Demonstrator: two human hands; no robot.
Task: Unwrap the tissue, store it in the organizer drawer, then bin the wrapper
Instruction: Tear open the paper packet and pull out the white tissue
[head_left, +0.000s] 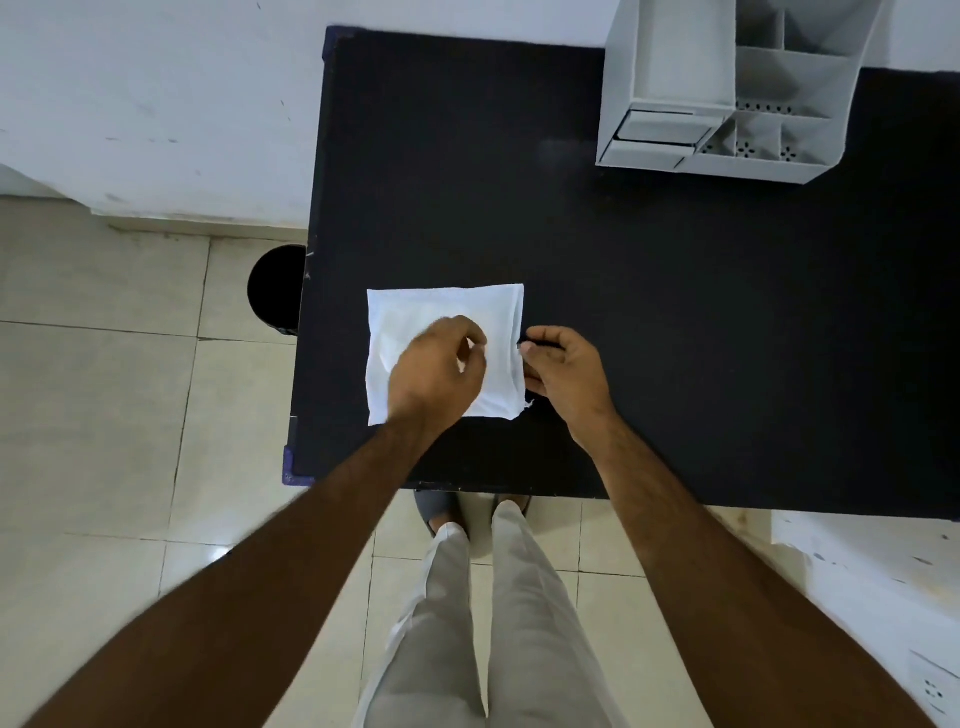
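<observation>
A white tissue (410, 317) lies flat and spread out on the black table (519, 182), near its front left corner. My left hand (436, 371) rests on top of the tissue, fingers curled and pinching a bit of it near the middle. My right hand (563, 371) sits at the tissue's right edge, with fingertips pinching that edge. The grey organizer (727, 88) stands at the table's far right; its small drawer (660, 130) is at its lower left. No separate wrapper can be made out.
A round black bin (275, 291) stands on the tiled floor just left of the table. White walls lie behind and to the left. My legs and a slipper show below the table's front edge. A white surface sits at the lower right.
</observation>
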